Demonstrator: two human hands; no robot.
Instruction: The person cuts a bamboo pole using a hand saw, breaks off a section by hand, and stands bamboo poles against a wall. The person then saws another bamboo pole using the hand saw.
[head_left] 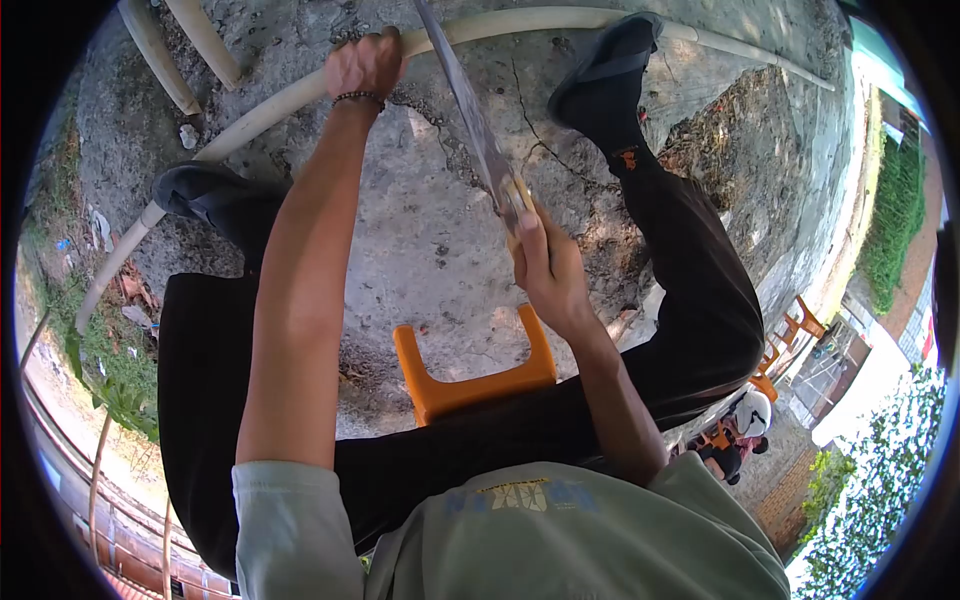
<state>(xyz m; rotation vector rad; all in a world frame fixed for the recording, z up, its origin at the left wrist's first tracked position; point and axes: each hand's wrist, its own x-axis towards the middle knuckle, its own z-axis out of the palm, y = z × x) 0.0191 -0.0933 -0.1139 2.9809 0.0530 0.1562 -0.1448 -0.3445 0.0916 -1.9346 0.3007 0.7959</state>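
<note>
A long pale pole, which looks like bamboo [265, 112], curves across the cracked ground in front of me. My left hand [365, 68] is closed around it, with a beaded bracelet at the wrist. In my right hand [548, 262] is the yellowish handle of a hand saw [470, 115]. Its blade points away from me and crosses the pole just right of my left hand; whether the edge touches the pole I cannot tell. My left dark shoe [205, 190] is against the pole, and the right shoe [605, 75] is beside it farther right.
Between my legs shows the orange plastic seat [478, 392]. Two more pale poles [160, 55] lie at the upper left. Broken concrete with dry leaves [725, 125] is at the right. A person with a white helmet [752, 412] and orange chairs [790, 335] are farther off.
</note>
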